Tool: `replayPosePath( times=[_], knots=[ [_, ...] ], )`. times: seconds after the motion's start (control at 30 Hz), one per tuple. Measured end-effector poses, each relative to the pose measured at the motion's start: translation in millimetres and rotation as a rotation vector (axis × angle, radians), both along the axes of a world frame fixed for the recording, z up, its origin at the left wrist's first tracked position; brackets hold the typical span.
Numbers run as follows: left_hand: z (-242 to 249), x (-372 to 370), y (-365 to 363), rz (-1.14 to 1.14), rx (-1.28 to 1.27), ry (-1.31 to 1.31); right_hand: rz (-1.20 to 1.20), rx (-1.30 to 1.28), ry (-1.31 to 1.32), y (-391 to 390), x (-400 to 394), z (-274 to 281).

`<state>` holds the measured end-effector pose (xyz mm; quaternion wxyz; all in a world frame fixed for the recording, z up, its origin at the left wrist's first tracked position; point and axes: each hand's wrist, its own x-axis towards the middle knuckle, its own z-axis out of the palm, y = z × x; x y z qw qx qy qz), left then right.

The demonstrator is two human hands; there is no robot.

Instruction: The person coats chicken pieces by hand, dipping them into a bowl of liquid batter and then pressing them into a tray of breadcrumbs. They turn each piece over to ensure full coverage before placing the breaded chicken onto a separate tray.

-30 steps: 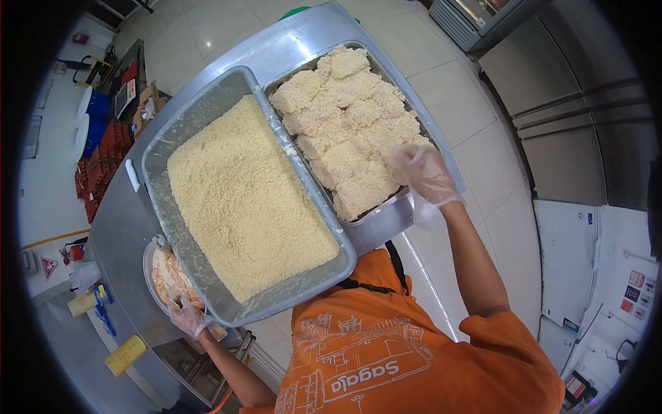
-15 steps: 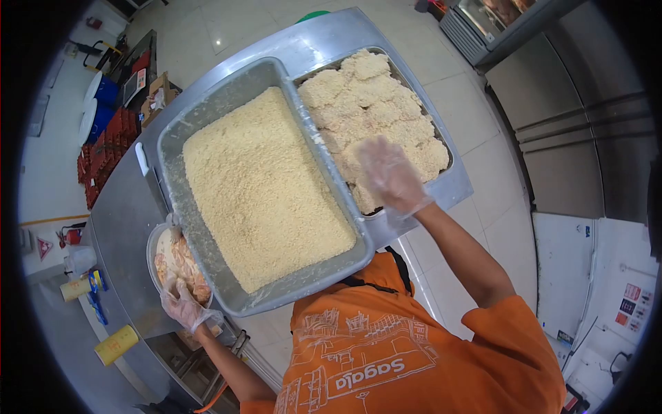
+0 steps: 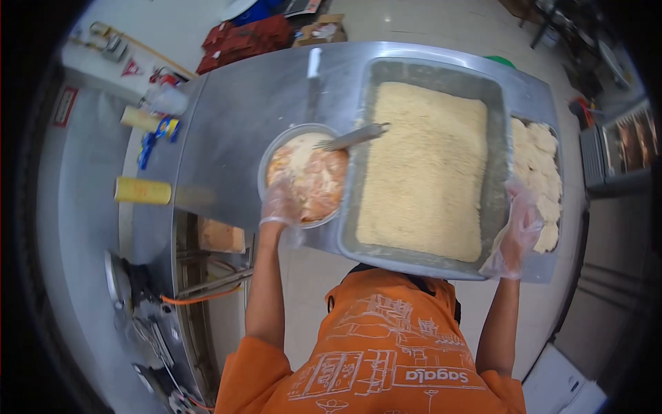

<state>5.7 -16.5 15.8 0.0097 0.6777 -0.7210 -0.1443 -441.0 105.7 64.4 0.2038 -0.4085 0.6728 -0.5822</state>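
Note:
My left hand (image 3: 281,204), in a clear plastic glove, reaches over the near left rim of a round bowl (image 3: 263,169). Its fingertips meet the raw chicken pieces (image 3: 323,181) in pale batter and are blurred and partly hidden there. A whisk (image 3: 358,136) leans across the bowl's right rim. To the right stands a deep grey tub (image 3: 422,70) of yellowish breadcrumbs (image 3: 424,169). My right hand (image 3: 523,217), also gloved, is open at the tub's right wall, fingers loosely apart. Beyond it, breaded chicken pieces (image 3: 541,162) fill a metal tray (image 3: 559,200).
All of these stand on a steel table (image 3: 224,138). A white-handled tool (image 3: 314,69) lies behind the bowl. Rolls of plastic wrap (image 3: 143,190) lie at the left. Red stacked items (image 3: 245,43) and a cardboard box (image 3: 322,31) are beyond the table's far edge.
The view has swung left toward the bowl, so the whisk now shows. My right hand has come off the breaded chicken to the tub's wall. My left hand stays at the bowl.

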Motion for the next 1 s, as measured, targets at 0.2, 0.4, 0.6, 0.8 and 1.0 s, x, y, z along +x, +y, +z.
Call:
replayPosePath(
  times=[0.2,0.4,0.6,0.8,1.0],
  knots=[
    [34.2,5.8,-3.1,0.285,0.098,0.686,0.215,0.077,0.112,-0.9,41.3,-32.8],
    [22.2,-8.6,-26.9,-0.003,0.024,0.299,0.228,0.233,0.149,-8.6,27.7,-49.2],
    [-24.3,3.2,-45.5,0.136,0.038,0.468,0.183,0.202,0.224,-7.0,24.6,-57.3],
    [67.7,-16.2,-25.5,0.365,0.282,1.254,0.165,0.229,0.109,-7.5,28.3,-48.4],
    [83.0,2.5,-40.3,0.324,0.149,1.339,0.196,0.242,0.172,-7.2,26.0,-51.0]
  ],
)
